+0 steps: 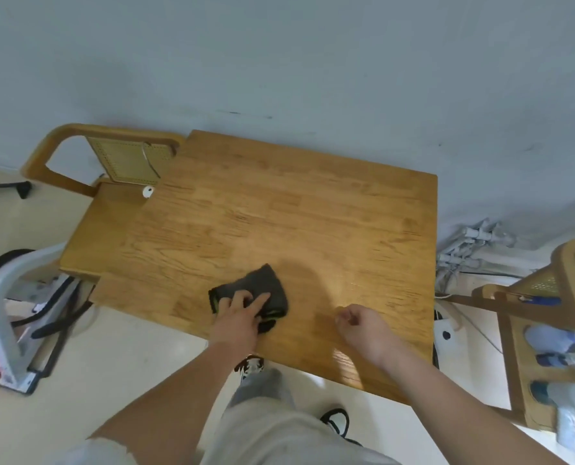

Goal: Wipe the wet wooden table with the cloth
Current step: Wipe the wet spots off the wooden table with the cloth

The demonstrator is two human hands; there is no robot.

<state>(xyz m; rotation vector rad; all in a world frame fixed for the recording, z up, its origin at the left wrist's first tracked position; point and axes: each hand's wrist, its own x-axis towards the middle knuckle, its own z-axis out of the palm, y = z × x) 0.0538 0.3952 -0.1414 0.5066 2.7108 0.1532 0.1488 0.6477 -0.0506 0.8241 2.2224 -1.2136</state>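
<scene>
Our left hand (239,317) presses spread fingers (259,301) flat on the dark cloth (262,283), hiding its near part, on the table (279,209). At three o'clock, our right hand (363,327) curls loosely, empty.

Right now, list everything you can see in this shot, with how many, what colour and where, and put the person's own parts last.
rectangular wooden table: one, honey brown, centre, against the wall
dark grey folded cloth: one, green trim, on the table near its front edge
small white round object: one, by the table's far left corner
cane-backed wooden chair: one, brown, left of the table
second cane-backed wooden chair: one, brown, right of the table, bottles on its seat
tangle of white cables: on the floor, right
left hand: pressing flat on the cloth
right hand: loosely curled, empty, above the table near its front edge
</scene>
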